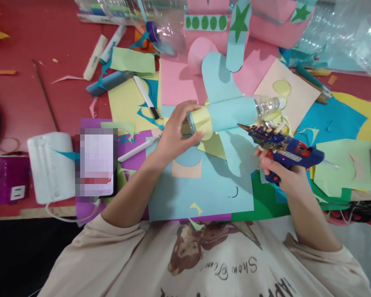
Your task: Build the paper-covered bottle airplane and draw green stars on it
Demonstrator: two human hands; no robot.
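Observation:
A clear plastic bottle [266,106] lies on its side, wrapped in light blue paper [231,113] with its neck toward the right. Flat light blue paper pieces stick out from it like wings, above and below. Around its left end, by a yellow paper band [201,119], my left hand [182,130] is closed, thumb near and fingers far. My right hand [276,169] grips a dark blue hot glue gun [292,154] by its handle. The gun's nozzle points left, close to the lower side of the bottle. Crusted debris clings to the gun's front.
Paper sheets and scraps cover the red table [15,99]. A pink paper model [207,24] stands at the back. Left are a phone [99,165], a white device [51,167] and markers [95,57]. Clear plastic bottles [330,37] lie at the back right.

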